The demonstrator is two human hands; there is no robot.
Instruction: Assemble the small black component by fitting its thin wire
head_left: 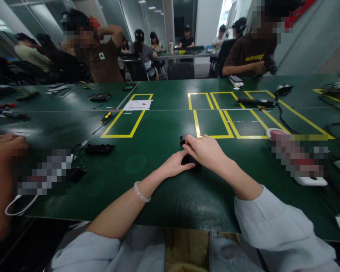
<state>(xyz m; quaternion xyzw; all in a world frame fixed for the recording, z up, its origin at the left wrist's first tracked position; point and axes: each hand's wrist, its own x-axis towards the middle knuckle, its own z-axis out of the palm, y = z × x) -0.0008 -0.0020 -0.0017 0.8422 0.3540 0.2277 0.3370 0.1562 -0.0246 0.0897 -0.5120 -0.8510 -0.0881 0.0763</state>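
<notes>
Both hands meet over a small black box-like part (183, 140) on the green table (158, 192). Its far left end and a bit of its near side show; the rest is covered, so I cannot tell its kind. My right hand (205, 149) lies over the part from above, fingers bent around it. From the left, my left hand (175, 164) holds the near side, its thumb stretched along it and its other fingers partly hidden behind the right hand. A pale bracelet (142, 192) circles my left wrist.
Yellow tape outlines (117, 136) mark the table beyond my hands. A black part (99, 149) and a yellow-black screwdriver (105, 117) lie left. A power screwdriver (256, 102) lies at the far right, a white-edged device (310, 180) nearer. Another person's hand (5, 149) reaches in at the left.
</notes>
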